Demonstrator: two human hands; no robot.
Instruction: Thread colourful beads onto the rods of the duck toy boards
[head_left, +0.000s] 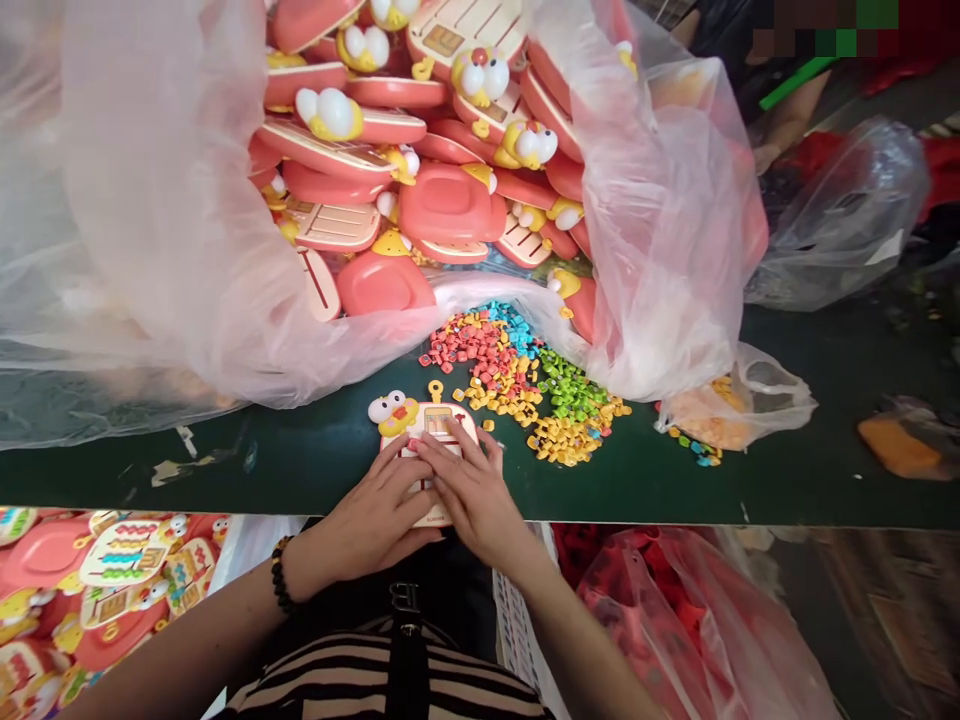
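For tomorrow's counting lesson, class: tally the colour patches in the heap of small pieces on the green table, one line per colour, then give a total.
Red patch: 1
Blue patch: 1
Green patch: 1
Yellow patch: 1
Total: 4

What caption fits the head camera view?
Left hand and right hand rest on a duck-topped toy board beside heaped coloured pieces.

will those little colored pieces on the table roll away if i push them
Probably they'd slide and scatter more than roll. The coloured pieces look small and blocky, not round, and they sit in a loose, low heap, so a push would likely spread them across the green table. They look like light plastic, though weight can't be seen.
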